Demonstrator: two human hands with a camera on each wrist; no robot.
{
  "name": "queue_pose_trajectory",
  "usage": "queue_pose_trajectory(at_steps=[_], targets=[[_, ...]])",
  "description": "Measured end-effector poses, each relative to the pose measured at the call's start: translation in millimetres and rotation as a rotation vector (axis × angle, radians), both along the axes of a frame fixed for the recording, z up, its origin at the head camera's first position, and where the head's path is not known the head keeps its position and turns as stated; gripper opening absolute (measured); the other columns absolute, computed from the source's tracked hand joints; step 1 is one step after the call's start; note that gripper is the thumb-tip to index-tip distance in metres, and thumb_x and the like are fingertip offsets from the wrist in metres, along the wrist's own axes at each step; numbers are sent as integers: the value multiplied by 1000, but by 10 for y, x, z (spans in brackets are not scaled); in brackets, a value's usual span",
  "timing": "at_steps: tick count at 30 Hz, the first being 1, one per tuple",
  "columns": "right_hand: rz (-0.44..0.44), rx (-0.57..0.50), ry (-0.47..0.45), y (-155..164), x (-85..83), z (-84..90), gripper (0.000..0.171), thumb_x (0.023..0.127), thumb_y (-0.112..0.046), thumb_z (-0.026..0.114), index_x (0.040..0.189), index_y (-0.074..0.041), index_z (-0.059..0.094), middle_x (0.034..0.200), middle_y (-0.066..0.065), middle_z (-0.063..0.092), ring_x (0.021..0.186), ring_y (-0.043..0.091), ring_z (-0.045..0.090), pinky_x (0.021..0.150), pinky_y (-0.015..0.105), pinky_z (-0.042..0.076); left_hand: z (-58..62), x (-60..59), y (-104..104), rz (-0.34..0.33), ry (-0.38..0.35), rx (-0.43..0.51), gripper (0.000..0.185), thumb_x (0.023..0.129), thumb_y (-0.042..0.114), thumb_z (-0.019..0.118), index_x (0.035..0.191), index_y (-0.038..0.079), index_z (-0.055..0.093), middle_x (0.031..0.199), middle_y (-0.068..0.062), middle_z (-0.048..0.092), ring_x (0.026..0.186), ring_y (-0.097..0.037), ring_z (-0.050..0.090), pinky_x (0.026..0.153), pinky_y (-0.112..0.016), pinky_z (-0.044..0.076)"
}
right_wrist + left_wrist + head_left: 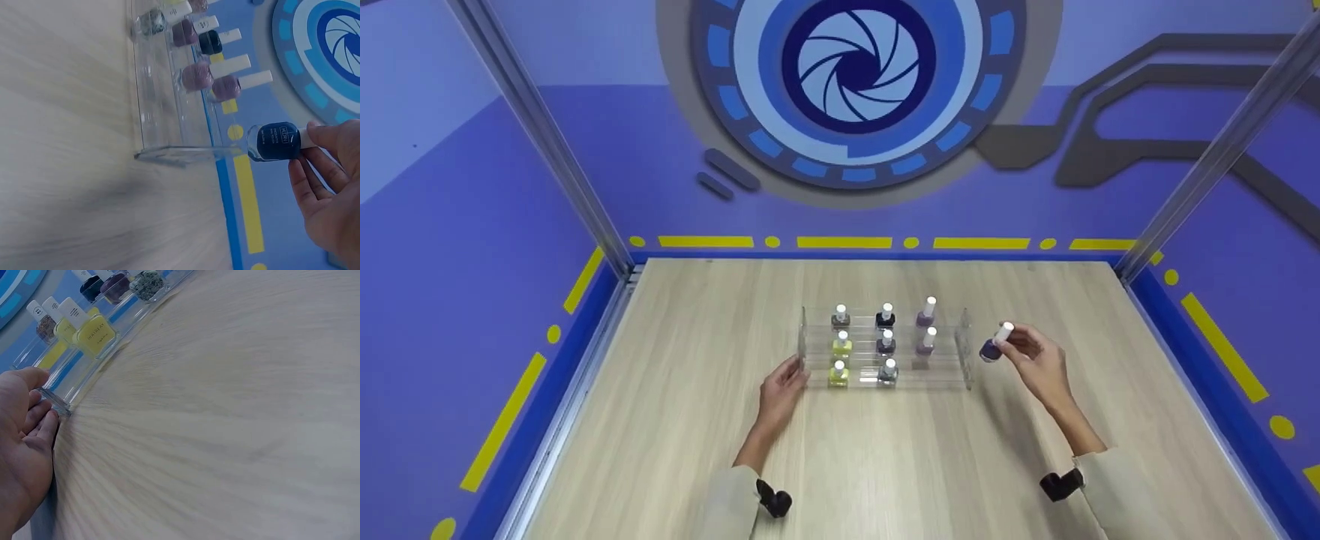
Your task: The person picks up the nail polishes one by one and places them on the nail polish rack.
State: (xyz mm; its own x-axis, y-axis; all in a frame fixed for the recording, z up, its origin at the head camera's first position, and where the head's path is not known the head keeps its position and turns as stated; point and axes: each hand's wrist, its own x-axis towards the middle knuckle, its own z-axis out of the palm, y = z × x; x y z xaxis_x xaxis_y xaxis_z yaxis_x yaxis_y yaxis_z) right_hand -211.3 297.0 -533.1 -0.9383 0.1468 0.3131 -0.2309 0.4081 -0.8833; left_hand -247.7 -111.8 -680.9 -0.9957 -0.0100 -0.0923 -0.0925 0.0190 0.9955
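A clear tiered display rack (966, 360) stands on the table with several nail polish bottles on its steps. My left hand (781, 390) grips the rack's left end panel, thumb on one side and fingers on the other in the left wrist view. Closest to it are two yellow bottles (95, 336). Off the rack's right end, my right hand (1039, 364) pinches a dark blue nail polish bottle (278, 142) by its white cap, the bottle tilted and raised. Two purple bottles (197, 76) occupy the right column's back and middle steps; its front step is bare.
The middle column holds dark bottles (886, 319) and, at the front, a speckled grey bottle (888, 373). A brownish bottle (841, 319) is at the back left. The wooden table (855, 465) is bounded by blue walls (585, 150) and metal posts (547, 142).
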Motion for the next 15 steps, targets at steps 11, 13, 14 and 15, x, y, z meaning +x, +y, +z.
queue_pose_trajectory(at_steps=[11, 13, 14, 15], targets=[[60, -62, 6, -152, -132, -222, 19, 90, 10, 70, 108, 15, 68, 101, 32, 70, 86, 5, 70, 80, 12, 59, -12, -2, -3, 7, -2, -6, 50, 104, 18, 60, 150, 5, 49, 153, -19, 52, 146, -35, 46, 112, -39, 51], [55, -61, -17, -167, -182, -310, 18, 89, 9, 71, 107, 14, 69, 101, 30, 71, 86, 3, 69, 80, 11, 58, -12, 1, -3, 1, 15, -7, 50, 104, 16, 59, 151, 3, 48, 153, -21, 51, 146, -36, 46, 113, -39, 50], [52, -59, -25, -176, -202, -348, 18, 89, 8, 72, 106, 13, 69, 101, 29, 71, 85, 2, 69, 80, 10, 57, -11, 2, -3, 0, 17, -5, 50, 104, 16, 59, 151, 3, 48, 153, -21, 51, 146, -35, 46, 114, -39, 50], [52, -64, -34, -187, -217, -380, 18, 88, 8, 73, 106, 12, 69, 101, 28, 71, 85, 2, 69, 80, 10, 57, -9, 1, -2, -1, 20, 0, 50, 104, 16, 59, 151, 3, 47, 154, -21, 51, 146, -35, 46, 114, -39, 50]])
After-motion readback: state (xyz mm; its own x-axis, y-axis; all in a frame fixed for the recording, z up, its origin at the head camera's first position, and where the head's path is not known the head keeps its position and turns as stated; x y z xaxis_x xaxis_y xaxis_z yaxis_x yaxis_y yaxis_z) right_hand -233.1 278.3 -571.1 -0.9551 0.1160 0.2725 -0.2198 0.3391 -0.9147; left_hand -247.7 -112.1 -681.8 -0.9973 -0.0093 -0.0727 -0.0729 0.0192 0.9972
